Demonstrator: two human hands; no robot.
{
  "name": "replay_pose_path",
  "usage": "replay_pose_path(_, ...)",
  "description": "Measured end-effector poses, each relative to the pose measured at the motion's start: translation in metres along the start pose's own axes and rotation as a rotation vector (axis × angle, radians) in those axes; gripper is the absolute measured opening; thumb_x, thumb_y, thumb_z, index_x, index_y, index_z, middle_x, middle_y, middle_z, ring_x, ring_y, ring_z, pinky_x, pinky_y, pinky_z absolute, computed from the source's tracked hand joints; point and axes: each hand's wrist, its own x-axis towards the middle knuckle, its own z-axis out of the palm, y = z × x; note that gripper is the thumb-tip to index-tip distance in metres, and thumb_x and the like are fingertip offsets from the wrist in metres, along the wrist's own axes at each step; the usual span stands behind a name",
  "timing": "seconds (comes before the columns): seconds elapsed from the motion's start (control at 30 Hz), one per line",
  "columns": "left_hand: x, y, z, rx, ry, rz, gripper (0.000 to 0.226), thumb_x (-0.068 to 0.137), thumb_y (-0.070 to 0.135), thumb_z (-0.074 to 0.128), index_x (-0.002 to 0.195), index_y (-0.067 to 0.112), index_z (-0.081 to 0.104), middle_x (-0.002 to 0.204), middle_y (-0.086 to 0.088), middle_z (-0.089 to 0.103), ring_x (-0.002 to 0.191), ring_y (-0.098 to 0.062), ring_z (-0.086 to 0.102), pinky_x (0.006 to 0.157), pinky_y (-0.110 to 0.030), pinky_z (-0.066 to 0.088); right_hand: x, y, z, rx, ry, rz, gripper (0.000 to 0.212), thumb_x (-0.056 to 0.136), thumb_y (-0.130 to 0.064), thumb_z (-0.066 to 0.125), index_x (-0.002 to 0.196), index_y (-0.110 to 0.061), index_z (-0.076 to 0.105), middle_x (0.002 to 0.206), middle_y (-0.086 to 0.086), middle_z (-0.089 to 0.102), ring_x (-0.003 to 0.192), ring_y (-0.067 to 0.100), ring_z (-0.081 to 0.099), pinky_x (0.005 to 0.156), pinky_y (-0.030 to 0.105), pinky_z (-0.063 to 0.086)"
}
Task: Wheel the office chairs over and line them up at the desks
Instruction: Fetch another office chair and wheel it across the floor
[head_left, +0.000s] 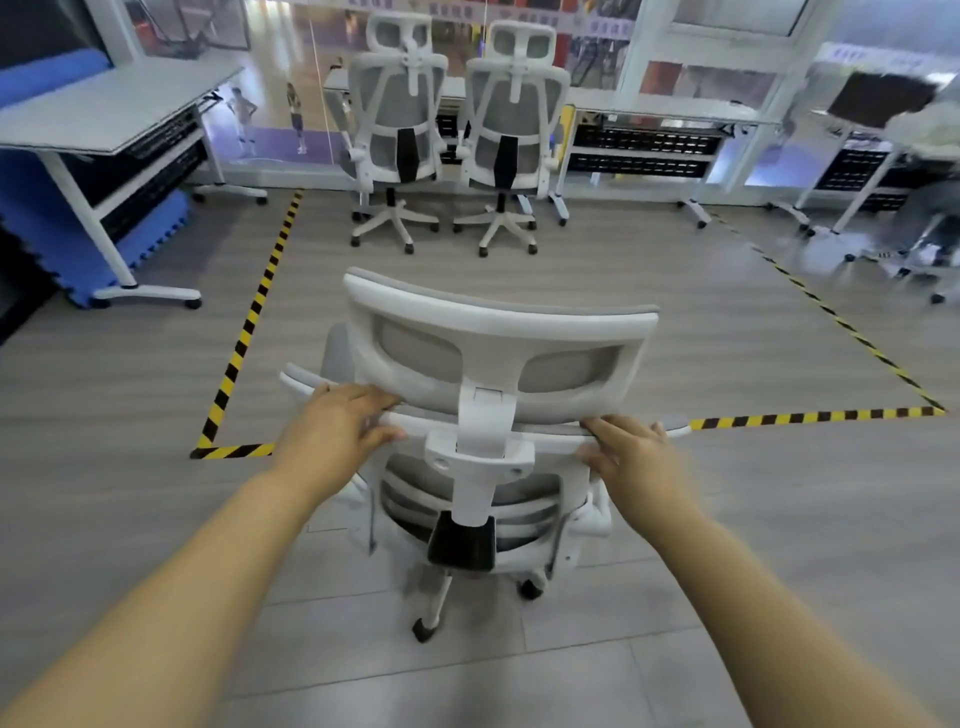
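White-framed and grey-meshed, the near office chair (483, 441) stands on the grey plank floor (727, 509) with its back toward the camera, headrest uppermost and its castored base partly visible below the seat. Left hand (332, 426): fingers curled over the top rail of the backrest, left of the central headrest post, thumb below the rail, gripping it. Right hand (631, 457): fingers likewise wrapped over the same rail on the right of the post, gripping it; both forearms reach in from the lower corners of the view. Black-and-yellow striped tape (249, 327) marks a rectangular zone on the floor; the near chair straddles its front edge, which runs out from behind the chair to the right. Inside the zone, at its far end, two matching office chairs, the far left chair (397, 135) and the far right chair (511, 140), stand side by side, close together, backs to the camera, drawn up to a white desk (665, 111) along the glazed wall. The near chair lies well apart from that pair. A second white desk (104, 111) stands at the left outside the tape, with blue foam mats (47, 228) behind and beneath it. At the far right edge, another desk and a blurred seated person (930, 171) are partly visible.
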Motion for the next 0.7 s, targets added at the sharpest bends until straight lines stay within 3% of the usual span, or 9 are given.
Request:
replay_pose_path(0.3, 0.140, 0.041, 0.050, -0.028, -0.040, 0.088, 0.040, 0.086, 0.037, 0.060, 0.124, 0.026, 0.058, 0.134, 0.001, 0.054, 0.127, -0.020, 0.043, 0.114, -0.035, 0.011, 0.086, 0.086, -0.022, -0.007, 0.077, 0.114, 0.032, 0.092, -0.028, 0.054, 0.121, -0.018, 0.061, 0.124, 0.002, 0.059, 0.116, 0.032, 0.049, 0.110, 0.037, 0.016)
replay_pose_path(0.53, 0.269, 0.067, 0.088, -0.063, -0.061, 0.184, 0.039, 0.086, 0.038, 0.059, 0.123, 0.026, 0.060, 0.132, 0.000, 0.055, 0.124, -0.020, 0.044, 0.114, -0.035, 0.010, 0.171, 0.147, -0.038, -0.021, 0.103, 0.243, 0.032, 0.093, -0.030, 0.052, 0.123, -0.023, 0.059, 0.128, -0.001, 0.055, 0.123, 0.037, 0.038, 0.098, 0.041, 0.032)
replay_pose_path(0.7, 0.366, 0.092, 0.113, -0.060, -0.083, 0.255, 0.041, 0.086, 0.039, 0.059, 0.123, 0.022, 0.059, 0.132, -0.002, 0.055, 0.124, -0.022, 0.043, 0.113, -0.034, 0.013, 0.236, 0.187, -0.054, -0.010, 0.119, 0.329, 0.034, 0.092, -0.029, 0.054, 0.125, -0.020, 0.058, 0.130, 0.002, 0.054, 0.122, 0.036, 0.037, 0.103, 0.043, 0.032)
